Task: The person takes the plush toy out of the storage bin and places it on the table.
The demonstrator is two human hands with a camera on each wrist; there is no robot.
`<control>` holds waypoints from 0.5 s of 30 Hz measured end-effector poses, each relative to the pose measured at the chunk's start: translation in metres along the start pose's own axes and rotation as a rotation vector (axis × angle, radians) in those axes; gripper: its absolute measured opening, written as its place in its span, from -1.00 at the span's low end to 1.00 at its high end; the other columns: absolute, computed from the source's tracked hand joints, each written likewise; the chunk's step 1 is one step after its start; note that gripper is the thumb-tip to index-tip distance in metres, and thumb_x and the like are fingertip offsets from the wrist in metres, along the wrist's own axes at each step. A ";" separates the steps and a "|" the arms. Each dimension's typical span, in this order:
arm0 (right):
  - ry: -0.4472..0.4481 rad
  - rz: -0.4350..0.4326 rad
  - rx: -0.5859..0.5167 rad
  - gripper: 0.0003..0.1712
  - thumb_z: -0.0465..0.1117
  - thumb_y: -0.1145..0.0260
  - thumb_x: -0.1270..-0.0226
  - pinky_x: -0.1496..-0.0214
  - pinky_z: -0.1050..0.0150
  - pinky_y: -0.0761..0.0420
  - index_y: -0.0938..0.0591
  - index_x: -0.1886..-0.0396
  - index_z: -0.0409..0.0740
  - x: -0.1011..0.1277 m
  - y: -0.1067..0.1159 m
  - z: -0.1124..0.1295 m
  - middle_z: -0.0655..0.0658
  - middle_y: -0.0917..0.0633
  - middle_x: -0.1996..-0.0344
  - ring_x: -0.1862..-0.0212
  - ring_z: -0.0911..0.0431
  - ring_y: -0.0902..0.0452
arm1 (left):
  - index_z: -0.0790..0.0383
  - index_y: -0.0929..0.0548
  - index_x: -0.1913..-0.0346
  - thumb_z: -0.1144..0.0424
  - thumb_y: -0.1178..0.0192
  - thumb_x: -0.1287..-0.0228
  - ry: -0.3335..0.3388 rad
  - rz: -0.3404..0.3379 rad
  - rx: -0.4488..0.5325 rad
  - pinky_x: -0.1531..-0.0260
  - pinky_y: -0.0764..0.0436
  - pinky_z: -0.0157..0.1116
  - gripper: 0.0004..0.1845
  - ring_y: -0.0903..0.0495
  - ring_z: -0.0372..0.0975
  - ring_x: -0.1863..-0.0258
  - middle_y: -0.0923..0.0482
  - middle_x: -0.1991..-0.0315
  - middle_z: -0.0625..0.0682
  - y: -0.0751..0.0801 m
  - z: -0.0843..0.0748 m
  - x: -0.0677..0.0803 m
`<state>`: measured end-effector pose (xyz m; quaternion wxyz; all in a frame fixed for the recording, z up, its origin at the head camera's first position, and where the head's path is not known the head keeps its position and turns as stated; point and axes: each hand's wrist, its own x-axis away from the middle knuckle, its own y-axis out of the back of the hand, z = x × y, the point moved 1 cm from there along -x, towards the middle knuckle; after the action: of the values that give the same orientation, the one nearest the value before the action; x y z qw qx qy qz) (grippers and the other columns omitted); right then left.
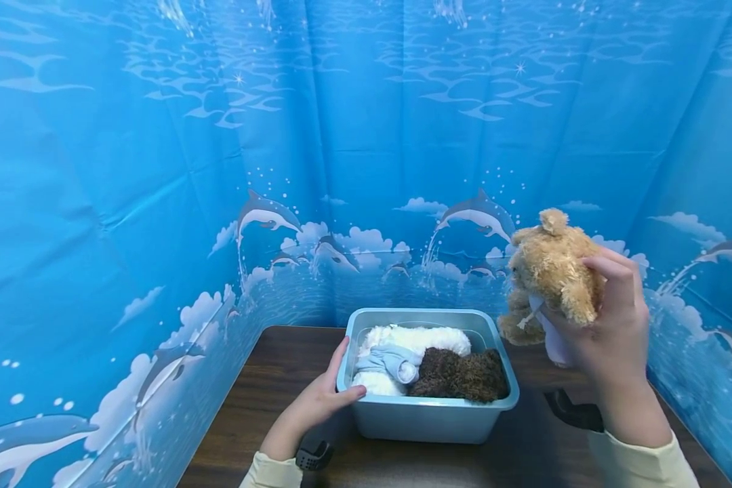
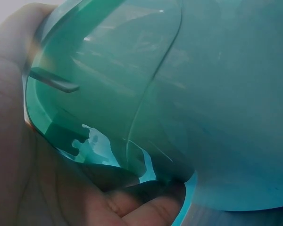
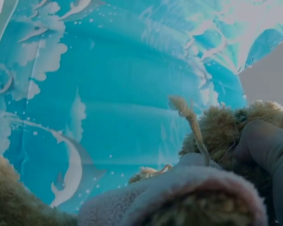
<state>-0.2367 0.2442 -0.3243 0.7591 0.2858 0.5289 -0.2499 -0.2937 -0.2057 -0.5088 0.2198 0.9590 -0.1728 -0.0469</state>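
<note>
On the right, my right hand (image 1: pixel 616 332) holds a tan teddy bear (image 1: pixel 555 268) in the air, beyond the right side of a light blue plastic bin (image 1: pixel 423 420). In the right wrist view a thumb presses into the bear's fur, beside a pale garment (image 3: pixel 108 205) and a cord. My left hand (image 1: pixel 317 401) grips the bin at its left front corner, thumb over the front rim. Fingers (image 2: pixel 155 209) bend beneath the lip in the left wrist view. Inside the bin lie a white fluffy plush (image 1: pixel 430 337) with light blue cloth (image 1: pixel 387 359) and a dark brown curly plush (image 1: pixel 460 374).
The bin stands on a dark wood table (image 1: pixel 238 420). A blue curtain (image 1: pixel 366 156) printed with dolphins and clouds hangs close behind the table and along both sides. Dark straps are on both wrists.
</note>
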 end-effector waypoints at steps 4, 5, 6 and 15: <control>-0.045 0.015 0.024 0.04 0.43 -0.49 -0.28 -0.53 0.54 -0.30 -0.48 -0.37 -0.31 0.004 0.006 -0.009 -0.36 -0.53 -0.46 -0.49 -0.17 -0.49 | -0.38 0.25 -0.79 -0.28 -0.36 -0.41 -0.001 -0.002 -0.002 -0.53 -0.33 0.41 0.17 -0.20 0.21 -0.69 0.13 -0.83 0.09 0.000 0.001 0.001; -0.059 0.015 0.027 0.04 0.41 -0.53 -0.25 -0.53 0.55 -0.29 -0.49 -0.37 -0.30 0.006 0.007 -0.012 -0.35 -0.53 -0.47 -0.51 -0.08 -0.49 | -0.37 0.25 -0.79 -0.28 -0.36 -0.41 0.000 0.000 -0.003 -0.53 -0.33 0.41 0.17 -0.20 0.21 -0.69 0.13 -0.83 0.10 0.000 0.001 0.001; -0.074 0.013 0.026 0.02 0.34 -0.59 -0.22 -0.51 0.56 -0.29 -0.49 -0.38 -0.29 0.007 0.009 -0.014 -0.34 -0.54 -0.46 -0.51 0.02 -0.48 | -0.37 0.25 -0.79 -0.28 -0.35 -0.41 -0.001 0.002 -0.002 -0.53 -0.33 0.41 0.17 -0.20 0.21 -0.69 0.13 -0.83 0.10 0.000 0.001 0.001; -0.307 0.019 0.135 0.05 -0.42 -0.75 0.08 -0.41 0.57 -0.25 -0.50 -0.48 -0.08 0.019 0.021 -0.030 -0.26 -0.54 -0.46 -0.48 0.12 -0.49 | -0.35 0.25 -0.80 -0.27 -0.36 -0.40 -0.006 0.001 -0.006 -0.51 -0.37 0.40 0.17 -0.25 0.19 -0.67 0.13 -0.83 0.08 0.000 0.002 0.000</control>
<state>-0.2364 0.2786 -0.3473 0.8124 0.2995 0.3859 -0.3184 -0.2936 -0.2062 -0.5106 0.2220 0.9581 -0.1738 -0.0504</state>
